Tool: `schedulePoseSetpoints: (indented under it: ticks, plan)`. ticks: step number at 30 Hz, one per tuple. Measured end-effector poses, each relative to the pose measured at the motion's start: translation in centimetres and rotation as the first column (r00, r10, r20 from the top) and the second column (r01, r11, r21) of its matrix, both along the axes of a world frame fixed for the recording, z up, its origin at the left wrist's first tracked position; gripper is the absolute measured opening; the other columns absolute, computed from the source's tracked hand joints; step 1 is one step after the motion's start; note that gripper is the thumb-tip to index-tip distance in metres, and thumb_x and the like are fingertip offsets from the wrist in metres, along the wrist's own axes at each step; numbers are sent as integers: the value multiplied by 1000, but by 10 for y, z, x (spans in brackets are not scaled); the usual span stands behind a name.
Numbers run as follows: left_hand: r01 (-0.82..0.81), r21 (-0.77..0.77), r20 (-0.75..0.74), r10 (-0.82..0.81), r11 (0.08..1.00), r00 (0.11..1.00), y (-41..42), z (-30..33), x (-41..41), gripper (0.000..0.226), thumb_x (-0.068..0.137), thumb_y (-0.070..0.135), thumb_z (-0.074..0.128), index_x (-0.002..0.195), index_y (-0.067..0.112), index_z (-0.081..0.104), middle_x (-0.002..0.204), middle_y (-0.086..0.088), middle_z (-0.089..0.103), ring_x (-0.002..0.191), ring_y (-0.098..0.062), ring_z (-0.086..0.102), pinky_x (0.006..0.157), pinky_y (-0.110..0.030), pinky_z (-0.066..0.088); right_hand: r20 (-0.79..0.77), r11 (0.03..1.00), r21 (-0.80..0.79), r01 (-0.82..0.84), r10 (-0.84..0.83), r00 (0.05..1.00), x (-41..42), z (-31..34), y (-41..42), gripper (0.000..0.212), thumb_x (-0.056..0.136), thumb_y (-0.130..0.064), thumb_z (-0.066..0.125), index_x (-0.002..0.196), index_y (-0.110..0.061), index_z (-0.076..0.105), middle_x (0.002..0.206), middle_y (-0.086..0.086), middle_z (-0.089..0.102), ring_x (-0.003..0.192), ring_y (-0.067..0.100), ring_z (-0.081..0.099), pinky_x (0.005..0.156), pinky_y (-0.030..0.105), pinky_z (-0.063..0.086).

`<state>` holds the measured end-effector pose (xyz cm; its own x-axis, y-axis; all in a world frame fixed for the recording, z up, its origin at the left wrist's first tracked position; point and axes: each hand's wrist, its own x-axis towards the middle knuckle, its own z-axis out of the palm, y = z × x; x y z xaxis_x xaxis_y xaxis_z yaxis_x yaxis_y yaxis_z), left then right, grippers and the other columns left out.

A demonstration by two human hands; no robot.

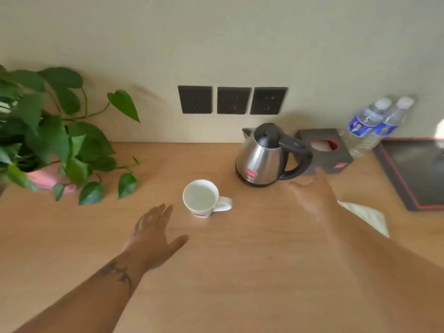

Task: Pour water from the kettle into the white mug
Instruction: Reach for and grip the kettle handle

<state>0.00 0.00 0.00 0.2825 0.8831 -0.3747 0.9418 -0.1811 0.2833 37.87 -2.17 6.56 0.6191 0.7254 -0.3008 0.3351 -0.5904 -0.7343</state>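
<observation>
A steel kettle point(260, 159) with a black lid and black handle stands upright on the wooden table point(240, 272), handle to the right, spout to the left. The white mug point(201, 197) sits in front of it to the left, handle pointing right; its inside looks pale, and I cannot tell whether it holds water. My left hand point(153, 233) hovers flat with fingers spread just left of the mug, not touching it. My right hand point(312, 195) is blurred, fingers apart, just below and right of the kettle's handle, holding nothing.
A leafy plant in a pink pot point(45, 179) fills the left. Behind the kettle are three dark wall sockets point(231, 100), a dark tissue box point(326, 150), two water bottles point(374, 126) and a black tray point(418, 171). White paper point(367, 215) lies by my right forearm.
</observation>
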Motion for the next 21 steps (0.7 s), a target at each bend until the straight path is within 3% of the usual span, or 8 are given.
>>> schedulePoseSetpoints:
  ticks: [3,7,10,13,15,17,21]
  plan:
    - [34,20,-9,-34,999,999,12,-31,13,104,77,87,30,158,27,1,170,2,-2,153,-16,-9,125,-39,-1,105,991,116,-65,53,993,13,-17,23,53,71,-33,75,121,-22,61,108,-3,72,106,19,67,84,37,52]
    - [16,167,-2,-16,986,1000,9,-60,25,107,75,88,29,158,23,7,169,-4,6,154,-22,-5,126,-41,-4,178,994,109,7,-26,984,28,-35,44,50,70,-46,68,105,-10,66,92,2,73,90,24,68,61,26,40]
    - [-22,279,32,13,960,999,6,-73,23,103,79,84,40,157,22,16,168,-5,15,155,-21,0,124,-39,-7,191,981,193,0,-38,981,31,-29,47,27,82,-30,65,100,-11,66,84,-2,67,80,19,62,57,20,38]
    - [-31,285,40,20,958,999,7,-77,22,103,77,82,44,157,23,18,168,-2,15,155,-18,-1,124,-39,-6,106,970,215,-117,96,990,33,-15,49,11,82,-15,73,92,-11,70,77,-2,68,70,9,61,61,24,43]
    - [-33,287,45,21,957,999,8,-76,24,103,76,82,44,157,23,20,168,-2,16,155,-18,0,124,-39,-4,53,970,197,-140,132,990,33,-9,50,7,78,-10,75,85,-9,73,72,0,69,60,1,59,62,26,43]
    - [-34,272,37,25,962,999,8,-76,24,103,75,82,43,156,23,21,168,-1,17,155,-18,1,124,-41,-2,0,970,219,-104,106,994,28,-9,49,3,76,-4,72,75,-4,69,61,-2,65,54,5,55,61,29,43]
    - [-38,265,32,31,963,999,8,-77,24,102,75,83,41,156,24,21,168,1,15,155,-16,-3,125,-41,-2,-109,949,314,7,29,994,5,-8,43,28,77,5,63,58,-12,52,42,-13,48,45,3,43,50,22,39]
